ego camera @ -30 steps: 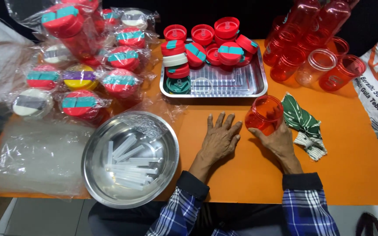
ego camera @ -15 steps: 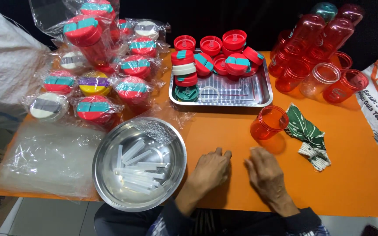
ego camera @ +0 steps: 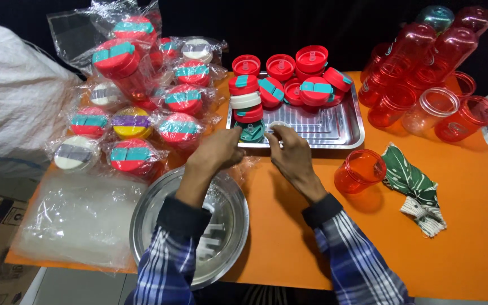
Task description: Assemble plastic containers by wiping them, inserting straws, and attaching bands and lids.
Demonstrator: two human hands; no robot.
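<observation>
Both my hands reach over the front left corner of a steel tray (ego camera: 337, 134) that holds several red lids (ego camera: 312, 59) with teal flaps. My left hand (ego camera: 218, 149) has its fingers curled at the tray's edge, right beside a dark green lid (ego camera: 251, 131); whether it grips the lid is hidden. My right hand (ego camera: 290, 151) pinches a small pale ring-shaped piece (ego camera: 278, 123) with its fingertips, just right of the green lid. A stack of red and white lids (ego camera: 244, 99) stands behind the green one.
A red cup (ego camera: 360, 170) and a green leaf-print cloth (ego camera: 412, 185) lie to the right. Stacked red cups (ego camera: 413, 73) stand at the back right. Wrapped lidded cups (ego camera: 134, 121) fill the left. A round steel bowl (ego camera: 230, 231) with white strips sits under my left forearm, beside clear bags (ego camera: 74, 220).
Both hands have left the orange table near the red cup and moved forward to the tray's front left corner. The right hand now pinches a pale ring.
</observation>
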